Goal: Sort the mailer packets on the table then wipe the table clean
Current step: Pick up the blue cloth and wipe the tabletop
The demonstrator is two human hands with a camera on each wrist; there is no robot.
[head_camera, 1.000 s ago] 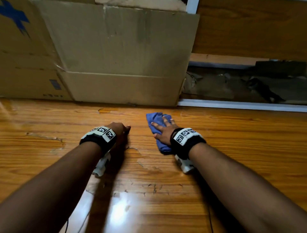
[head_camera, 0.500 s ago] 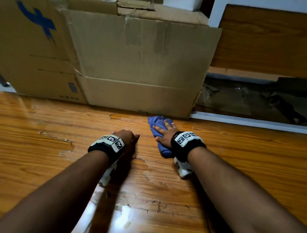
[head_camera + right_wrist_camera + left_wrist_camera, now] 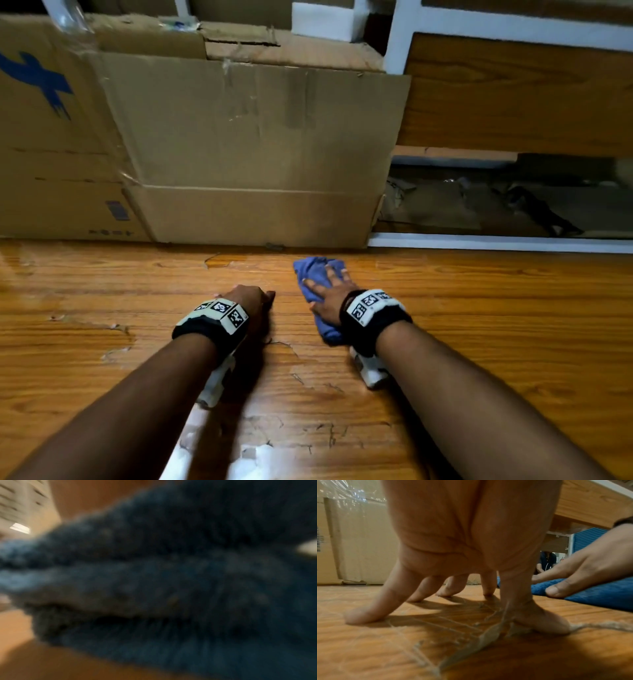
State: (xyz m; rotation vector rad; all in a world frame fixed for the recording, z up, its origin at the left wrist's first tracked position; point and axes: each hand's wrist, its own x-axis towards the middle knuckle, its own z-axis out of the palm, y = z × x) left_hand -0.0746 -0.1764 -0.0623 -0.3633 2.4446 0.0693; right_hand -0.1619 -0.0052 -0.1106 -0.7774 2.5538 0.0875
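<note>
A crumpled blue cloth (image 3: 310, 269) lies on the wooden table (image 3: 479, 325) close to the cardboard boxes. My right hand (image 3: 329, 281) lies flat on it with straight fingers and presses it down. In the left wrist view the same right hand (image 3: 573, 577) rests on the cloth (image 3: 607, 596). The right wrist view is filled by the blurred cloth (image 3: 171, 581). My left hand (image 3: 260, 296) stands a little left of the cloth. Its spread fingertips (image 3: 359, 616) are braced on the bare table (image 3: 385, 649) and it holds nothing.
A large cardboard box (image 3: 257, 154) stands against the table's far edge, and another with a blue mark (image 3: 51, 154) is on its left. A white ledge (image 3: 496, 241) runs behind the table at the right. The veneer is cracked and peeling (image 3: 284, 346) near my wrists.
My right hand has slid the cloth a short way on the table near the box. The left hand stays planted. The head view has tilted up and shows the box tops.
</note>
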